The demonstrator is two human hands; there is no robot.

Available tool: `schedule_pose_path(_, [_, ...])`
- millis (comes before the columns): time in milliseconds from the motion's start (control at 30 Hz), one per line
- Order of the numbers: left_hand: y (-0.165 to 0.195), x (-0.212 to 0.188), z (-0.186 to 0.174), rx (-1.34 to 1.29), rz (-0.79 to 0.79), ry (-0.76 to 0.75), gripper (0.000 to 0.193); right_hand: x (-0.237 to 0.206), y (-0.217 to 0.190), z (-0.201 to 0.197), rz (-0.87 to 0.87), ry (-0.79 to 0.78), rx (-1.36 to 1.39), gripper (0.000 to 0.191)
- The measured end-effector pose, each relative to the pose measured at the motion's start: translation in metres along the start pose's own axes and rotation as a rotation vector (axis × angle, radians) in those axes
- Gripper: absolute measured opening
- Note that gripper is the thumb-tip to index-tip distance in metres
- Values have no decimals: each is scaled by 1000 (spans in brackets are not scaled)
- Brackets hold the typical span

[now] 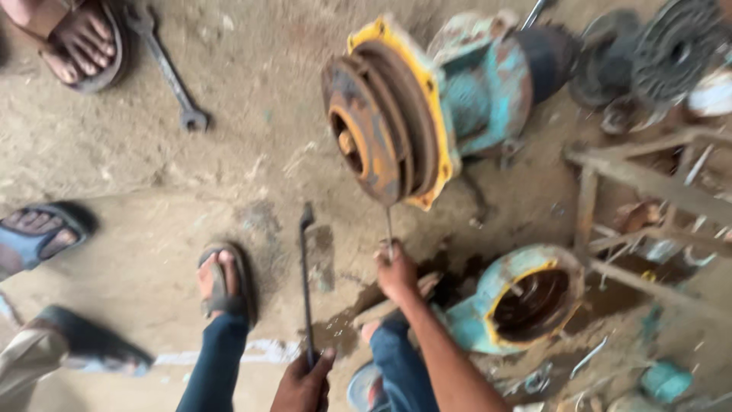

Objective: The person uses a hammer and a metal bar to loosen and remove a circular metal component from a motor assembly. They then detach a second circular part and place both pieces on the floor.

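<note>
Rusty pump pulley (374, 141) on the dirt floor (191, 175) — we work at its lower edge.
Our right hand (396, 271) grips a thin rod (390, 229) under it; our left hand (305, 385) clamps a dark bar (306, 275) — a wrench (168, 69) lies well apart.

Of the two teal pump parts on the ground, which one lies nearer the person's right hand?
The smaller teal housing with the yellow-rimmed round opening, just beside the right hand; the larger pump body lies farther up.

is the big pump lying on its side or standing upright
On its side: the pump lies on the dirt floor, its rusty round face turned sideways.
</note>
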State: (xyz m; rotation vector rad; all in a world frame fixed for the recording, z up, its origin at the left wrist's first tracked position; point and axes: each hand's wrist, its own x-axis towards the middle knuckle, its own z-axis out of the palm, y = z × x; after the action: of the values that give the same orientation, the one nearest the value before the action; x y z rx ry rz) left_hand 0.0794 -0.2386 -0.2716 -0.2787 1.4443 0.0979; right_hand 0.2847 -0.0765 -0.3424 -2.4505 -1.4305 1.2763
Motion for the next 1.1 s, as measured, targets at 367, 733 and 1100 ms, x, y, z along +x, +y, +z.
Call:
schedule_pose_path(367, [15, 10, -81, 35, -4, 4, 32, -2, -3, 8, 206, -92, -297, 25])
schedule_pose_path(733, [-13, 33, -60, -92, -55, 11, 32, -106, 94, -23, 90, -146, -340, 23])
schedule_pose_path(1100, [-22, 40, -18, 14, 80, -48, 35, -233, 149, -223, 223, 172, -446, 48])
